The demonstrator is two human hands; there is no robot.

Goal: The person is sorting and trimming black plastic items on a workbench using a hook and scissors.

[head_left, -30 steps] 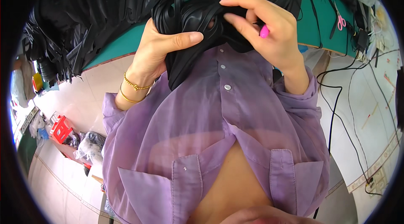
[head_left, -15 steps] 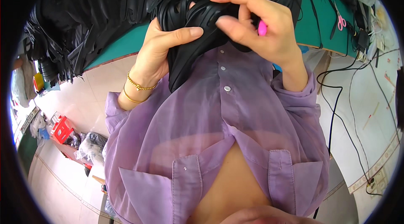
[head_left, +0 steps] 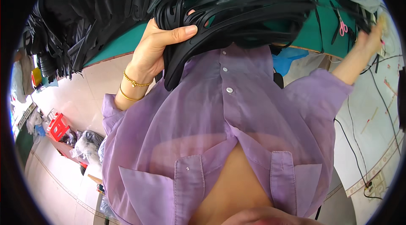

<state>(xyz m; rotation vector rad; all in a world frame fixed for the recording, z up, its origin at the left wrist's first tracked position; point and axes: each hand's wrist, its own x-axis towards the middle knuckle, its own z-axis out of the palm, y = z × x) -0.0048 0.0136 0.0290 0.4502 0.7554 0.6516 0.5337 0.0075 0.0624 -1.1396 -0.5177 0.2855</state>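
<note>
My left hand (head_left: 158,45) grips a thick bundle of black strips (head_left: 192,49), smooth and rubbery-looking, with its thumb laid over the folded end. From there the strips fan out to the right over the green table. Far to the right, my right hand (head_left: 368,42) is stretched out past the table edge and smeared by motion. A small pink spot shows beside it, and a blurred black piece lies close to its fingers. Whether those fingers hold either one is unclear.
More black strips (head_left: 97,9) are heaped at the left of the green table (head_left: 114,50). Pink-handled scissors (head_left: 342,26) lie at the right. Thin black cables (head_left: 357,157) run down at the right. A red basket (head_left: 58,127) and plastic bags (head_left: 88,149) stand at lower left.
My right hand has left the bundle and swung far to the right, and the strips now spread out rightward. My left hand keeps its grip almost in place.
</note>
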